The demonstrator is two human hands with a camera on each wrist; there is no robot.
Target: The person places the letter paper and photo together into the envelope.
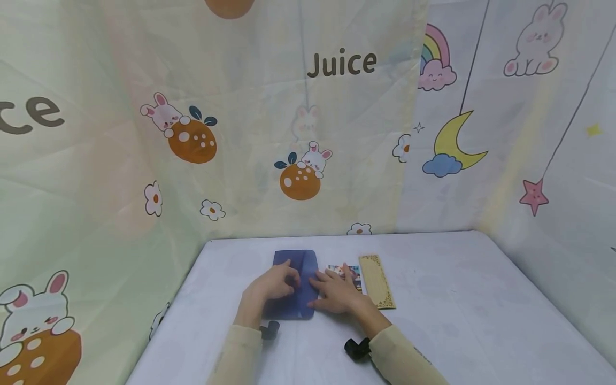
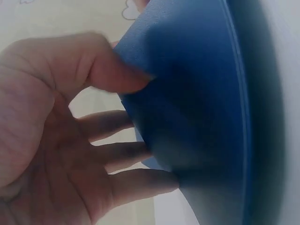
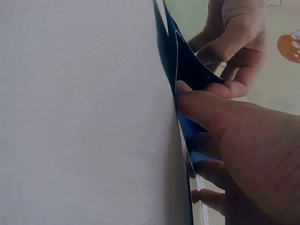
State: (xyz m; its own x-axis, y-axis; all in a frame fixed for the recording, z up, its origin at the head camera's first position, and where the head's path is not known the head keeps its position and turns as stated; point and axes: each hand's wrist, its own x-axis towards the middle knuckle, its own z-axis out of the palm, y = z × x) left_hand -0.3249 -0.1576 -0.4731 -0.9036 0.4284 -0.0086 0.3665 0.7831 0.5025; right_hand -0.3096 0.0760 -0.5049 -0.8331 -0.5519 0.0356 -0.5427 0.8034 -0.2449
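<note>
A dark blue folder [image 1: 289, 307] lies on the table, and its raised flap [image 2: 201, 61] fills much of the left wrist view. My left hand [image 1: 274, 280] pinches the flap's edge, thumb on one face and fingers on the other. On the folder's right edge rests my right hand [image 1: 337, 293], its fingers spread. That hand's thumb [image 3: 201, 105] touches the folder near the lifted flap in the right wrist view. A small colourful picture card [image 1: 356, 271] lies partly hidden under the right hand's fingers.
A tan card with an ornate border [image 1: 377, 280] lies right of the picture card. The white table [image 1: 481, 321] is bounded by printed cloth walls [image 1: 260, 187] at the back and both sides.
</note>
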